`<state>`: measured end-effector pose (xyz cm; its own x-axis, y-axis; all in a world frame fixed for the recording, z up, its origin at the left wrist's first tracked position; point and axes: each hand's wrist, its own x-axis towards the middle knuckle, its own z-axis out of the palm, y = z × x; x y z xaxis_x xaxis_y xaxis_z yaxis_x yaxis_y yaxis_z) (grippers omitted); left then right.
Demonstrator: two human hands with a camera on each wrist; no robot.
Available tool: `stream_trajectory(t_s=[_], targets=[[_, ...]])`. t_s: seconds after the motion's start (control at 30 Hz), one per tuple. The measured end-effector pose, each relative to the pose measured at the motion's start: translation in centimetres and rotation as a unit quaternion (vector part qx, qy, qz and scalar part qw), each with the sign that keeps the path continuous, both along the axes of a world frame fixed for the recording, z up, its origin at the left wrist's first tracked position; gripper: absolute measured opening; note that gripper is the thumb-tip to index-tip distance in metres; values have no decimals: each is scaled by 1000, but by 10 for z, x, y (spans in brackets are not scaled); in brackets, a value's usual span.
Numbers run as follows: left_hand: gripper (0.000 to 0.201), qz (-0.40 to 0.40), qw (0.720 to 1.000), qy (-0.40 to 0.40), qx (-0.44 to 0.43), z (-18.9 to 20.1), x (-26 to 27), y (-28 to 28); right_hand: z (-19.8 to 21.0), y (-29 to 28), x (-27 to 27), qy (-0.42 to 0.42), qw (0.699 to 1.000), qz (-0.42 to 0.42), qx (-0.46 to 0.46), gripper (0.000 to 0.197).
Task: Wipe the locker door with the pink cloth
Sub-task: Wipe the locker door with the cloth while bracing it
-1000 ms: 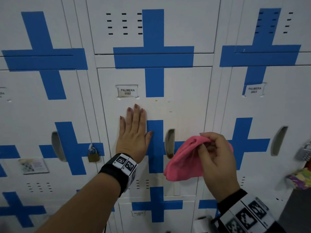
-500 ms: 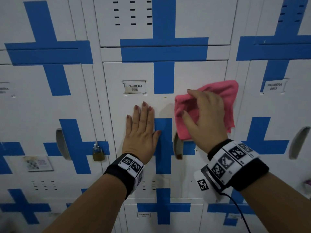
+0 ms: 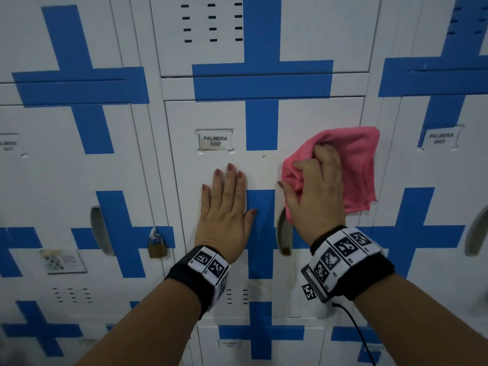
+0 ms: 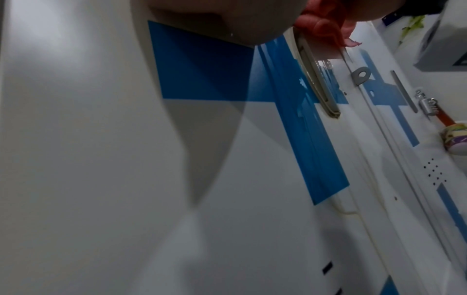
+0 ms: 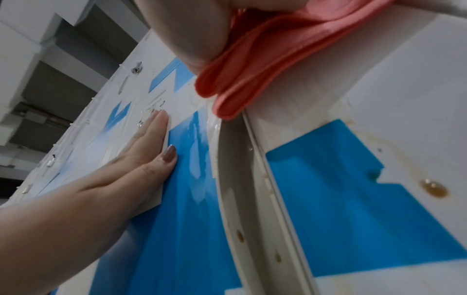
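The white locker door (image 3: 303, 122) with blue tape crosses and the label "PALMERA 0007" fills the middle of the head view. My left hand (image 3: 224, 204) lies flat on it with straight fingers, just left of the blue vertical stripe, and also shows in the right wrist view (image 5: 141, 159). My right hand (image 3: 317, 186) presses the bunched pink cloth (image 3: 356, 159) against the door's upper right part, above the recessed handle (image 3: 284, 233), with fingers curled into the folds. The cloth's (image 5: 265, 59) lower edge hangs over the top of the handle (image 5: 235, 179).
A brass padlock (image 3: 157, 247) hangs on the locker to the left. A brown drip (image 5: 433, 188) and yellowish stains mark the door right of the handle. More lockers sit above, below and to the right (image 3: 441, 180). A colourful object (image 4: 454, 135) hangs on a locker farther right.
My right hand carried the pink cloth up from in front of the handle onto the door's upper right part and curled into it. The left hand stayed flat on the door.
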<state>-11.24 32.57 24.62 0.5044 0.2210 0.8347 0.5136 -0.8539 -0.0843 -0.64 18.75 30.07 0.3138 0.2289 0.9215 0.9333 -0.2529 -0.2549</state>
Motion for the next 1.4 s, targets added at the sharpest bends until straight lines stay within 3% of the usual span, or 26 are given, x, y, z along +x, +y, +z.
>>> stream_trajectory(t_s=[0.1, 0.23, 0.6, 0.73, 0.87, 0.97, 1.13, 1.27, 1.4], targets=[[71, 2, 1000, -1, -2, 0, 0, 0, 3, 0, 2, -14, 1000, 13, 5, 16], [71, 2, 1000, 0, -5, 0, 1, -1, 2, -1, 4, -49, 998, 36, -5, 16], [70, -3, 1000, 3, -8, 0, -1, 0, -22, -6, 5, -118, 983, 50, -129, 58], [70, -1, 1000, 7, -10, 1, -1, -1, -40, -14, 4, -134, 974, 35, -179, 44], [69, 4, 1000, 10, -12, 1, -1, -1, -47, -19, 2, -105, 976, 51, -183, 50], [70, 6, 1000, 9, -8, 0, 0, 0, -44, -22, 2, -60, 981, 67, -170, 71], [68, 0, 1000, 7, -10, 0, -1, 0, -25, -21, 12, -63, 982, -24, -179, 81], [65, 6, 1000, 11, -9, 0, -1, -1, -14, -11, 5, -61, 974, -43, -215, 90], [65, 3, 1000, 6, -3, 0, 0, 1, -15, 2, 1, -64, 978, -54, -192, 71]])
